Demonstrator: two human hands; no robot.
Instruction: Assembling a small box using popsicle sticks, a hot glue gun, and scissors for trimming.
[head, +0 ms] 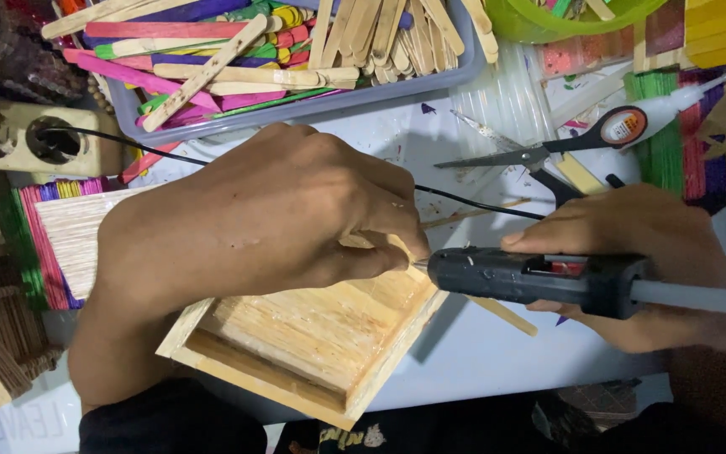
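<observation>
My left hand [254,227] lies over a shallow tray built of pale wooden sticks [313,345], its fingers pinching the tray's far right corner. In my right hand [649,252] is a black glue gun [539,277] with a clear glue stick poking out of its back. The gun's metal nozzle touches the tray corner right beside my left fingertips. A black power cord [481,206] runs from behind my left hand toward the gun.
A grey bin of coloured and plain craft sticks [296,50] stands at the back. Black-handled scissors [548,151] lie at the right, near stacks of coloured sticks [699,143]. A power strip [27,139] and stick bundles [52,235] sit at the left.
</observation>
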